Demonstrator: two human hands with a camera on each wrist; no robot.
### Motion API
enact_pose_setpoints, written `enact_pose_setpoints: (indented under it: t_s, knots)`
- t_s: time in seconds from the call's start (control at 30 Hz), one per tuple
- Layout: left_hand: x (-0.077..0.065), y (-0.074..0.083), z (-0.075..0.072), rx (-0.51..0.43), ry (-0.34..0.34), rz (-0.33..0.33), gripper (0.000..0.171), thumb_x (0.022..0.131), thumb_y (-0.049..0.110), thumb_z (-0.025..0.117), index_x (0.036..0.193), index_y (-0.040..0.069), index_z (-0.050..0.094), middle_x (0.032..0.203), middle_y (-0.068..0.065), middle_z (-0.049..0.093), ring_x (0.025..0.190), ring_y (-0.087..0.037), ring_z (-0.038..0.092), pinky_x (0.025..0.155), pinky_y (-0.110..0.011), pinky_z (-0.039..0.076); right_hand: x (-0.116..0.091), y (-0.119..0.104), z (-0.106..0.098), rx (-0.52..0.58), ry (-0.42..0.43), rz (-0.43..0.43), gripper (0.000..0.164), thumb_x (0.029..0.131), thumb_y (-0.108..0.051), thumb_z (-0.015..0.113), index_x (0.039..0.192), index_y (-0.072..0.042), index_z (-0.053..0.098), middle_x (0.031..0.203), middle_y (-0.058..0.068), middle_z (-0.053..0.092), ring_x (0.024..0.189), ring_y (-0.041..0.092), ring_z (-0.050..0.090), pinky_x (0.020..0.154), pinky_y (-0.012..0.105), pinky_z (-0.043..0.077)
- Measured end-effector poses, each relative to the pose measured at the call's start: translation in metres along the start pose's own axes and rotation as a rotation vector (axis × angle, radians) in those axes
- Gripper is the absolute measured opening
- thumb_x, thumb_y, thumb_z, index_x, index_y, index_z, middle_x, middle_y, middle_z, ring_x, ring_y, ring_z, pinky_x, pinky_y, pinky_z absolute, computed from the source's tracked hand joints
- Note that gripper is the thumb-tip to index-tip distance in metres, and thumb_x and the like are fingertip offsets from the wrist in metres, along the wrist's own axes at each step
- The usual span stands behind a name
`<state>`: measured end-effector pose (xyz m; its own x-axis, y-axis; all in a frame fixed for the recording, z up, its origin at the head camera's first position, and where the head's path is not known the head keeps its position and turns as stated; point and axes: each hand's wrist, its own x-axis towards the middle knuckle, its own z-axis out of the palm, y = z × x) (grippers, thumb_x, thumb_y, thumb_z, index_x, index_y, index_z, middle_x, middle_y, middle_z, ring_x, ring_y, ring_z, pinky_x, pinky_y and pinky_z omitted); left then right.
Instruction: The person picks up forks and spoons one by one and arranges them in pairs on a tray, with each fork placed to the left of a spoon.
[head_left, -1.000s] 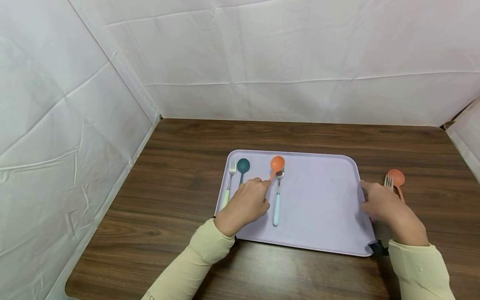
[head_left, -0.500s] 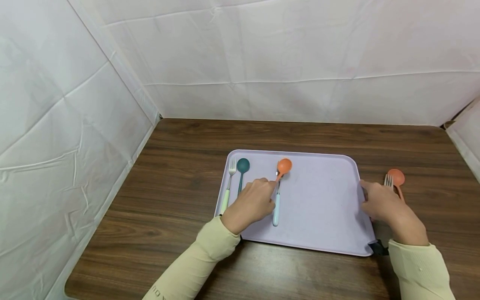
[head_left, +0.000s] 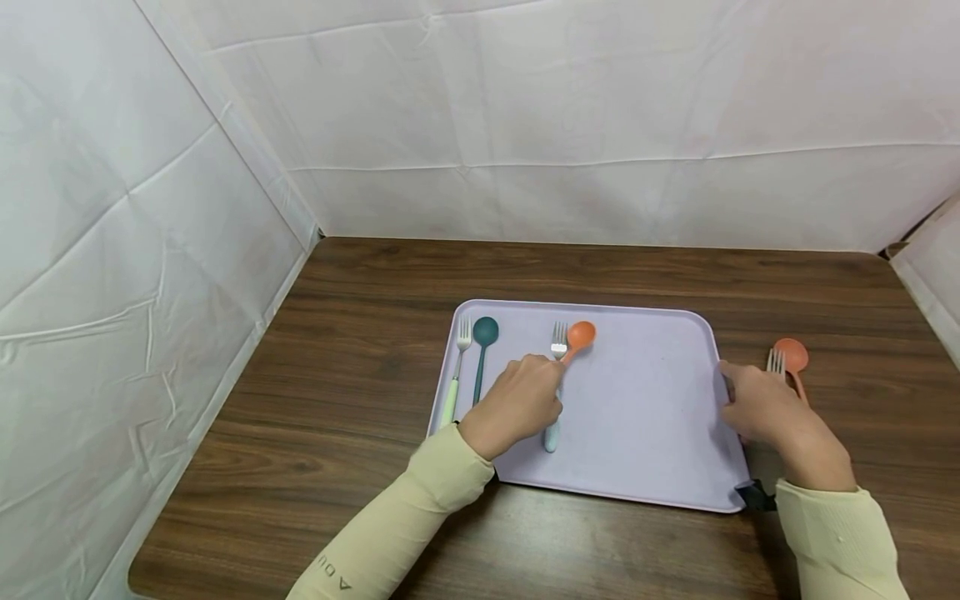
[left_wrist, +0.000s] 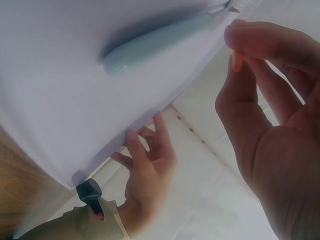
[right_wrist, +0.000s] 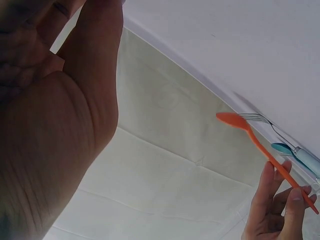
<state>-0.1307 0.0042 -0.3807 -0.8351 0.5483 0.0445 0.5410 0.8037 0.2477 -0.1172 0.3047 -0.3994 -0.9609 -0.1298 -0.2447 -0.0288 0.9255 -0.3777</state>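
My left hand (head_left: 521, 396) pinches the handle of an orange spoon (head_left: 581, 335) between thumb and fingertips, over the lilac tray (head_left: 637, 417). Just left of its bowl, a fork with a pale blue handle (head_left: 551, 437) lies on the tray, its middle hidden under that hand. In the right wrist view, the spoon (right_wrist: 270, 152) is held at a slant, close over the tray. My right hand (head_left: 768, 408) touches the tray's right rim with its thumb and index fingertips. Along the tray's left side lie a fork with a light green handle (head_left: 450, 400) and a dark teal spoon (head_left: 486, 332).
Right of the tray, another orange spoon (head_left: 792, 354) and a fork (head_left: 776, 362) lie on the brown wooden table (head_left: 337, 358), partly covered by my right hand. White sheeting (head_left: 570, 125) hangs behind the table and at its sides.
My left hand has moved to the right with the orange spoon, whose bowl has passed from above the pale blue fork's head to its right side. The right hand has stayed at the rim.
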Motion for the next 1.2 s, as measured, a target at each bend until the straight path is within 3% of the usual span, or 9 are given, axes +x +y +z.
enact_pose_setpoints:
  t_s: [0.23, 0.7, 0.9, 1.03, 1.13, 1.2]
  knots:
    - [0.004, 0.002, 0.004, 0.009, -0.009, -0.003, 0.015, 0.074, 0.003, 0.063, 0.064, 0.012, 0.054, 0.058, 0.001, 0.048, 0.053, -0.012, 0.045, 0.042, -0.025, 0.037, 0.000, -0.001, 0.002, 0.011, -0.002, 0.001, 0.063, 0.071, 0.003, 0.052, 0.129, 0.020, 0.034, 0.081, 0.026, 0.053, 0.053, 0.021, 0.054, 0.042, 0.032, 0.041]
    - [0.010, 0.012, 0.008, -0.063, -0.025, -0.053, 0.020, 0.071, 0.007, 0.064, 0.059, 0.013, 0.049, 0.054, 0.002, 0.046, 0.050, -0.011, 0.045, 0.040, -0.024, 0.037, -0.001, 0.000, 0.001, 0.029, -0.018, 0.001, 0.063, 0.072, 0.003, 0.051, 0.130, 0.020, 0.032, 0.078, 0.023, 0.053, 0.047, 0.017, 0.053, 0.042, 0.032, 0.041]
    - [0.009, 0.013, 0.011, -0.129, -0.009, 0.011, 0.023, 0.073, 0.005, 0.060, 0.054, 0.013, 0.049, 0.049, 0.006, 0.039, 0.048, -0.006, 0.038, 0.038, -0.020, 0.032, -0.001, -0.001, 0.000, 0.033, -0.026, 0.006, 0.066, 0.070, 0.004, 0.051, 0.130, 0.021, 0.030, 0.089, 0.031, 0.052, 0.050, 0.019, 0.053, 0.042, 0.032, 0.040]
    - [0.003, 0.008, 0.013, -0.077, 0.043, 0.118, 0.011, 0.077, 0.005, 0.060, 0.076, 0.010, 0.069, 0.067, 0.004, 0.059, 0.061, -0.007, 0.051, 0.047, -0.018, 0.036, 0.000, -0.002, 0.000, 0.037, -0.031, 0.007, 0.067, 0.070, 0.004, 0.051, 0.131, 0.020, 0.030, 0.090, 0.031, 0.052, 0.049, 0.018, 0.052, 0.042, 0.032, 0.041]
    - [-0.003, 0.004, 0.012, 0.042, 0.043, 0.175, 0.022, 0.079, 0.012, 0.064, 0.100, 0.012, 0.071, 0.096, -0.001, 0.064, 0.082, -0.015, 0.058, 0.060, -0.023, 0.044, 0.000, -0.002, -0.001, 0.033, -0.031, 0.013, 0.067, 0.071, 0.003, 0.051, 0.131, 0.020, 0.030, 0.094, 0.033, 0.052, 0.051, 0.020, 0.054, 0.043, 0.032, 0.041]
    - [-0.007, 0.002, 0.013, 0.115, -0.005, 0.195, 0.028, 0.078, 0.020, 0.067, 0.106, 0.014, 0.069, 0.107, -0.001, 0.062, 0.094, -0.019, 0.055, 0.069, -0.031, 0.046, 0.000, -0.002, -0.001, 0.035, -0.032, 0.020, 0.067, 0.071, 0.003, 0.051, 0.132, 0.020, 0.030, 0.095, 0.034, 0.052, 0.051, 0.020, 0.054, 0.042, 0.032, 0.042]
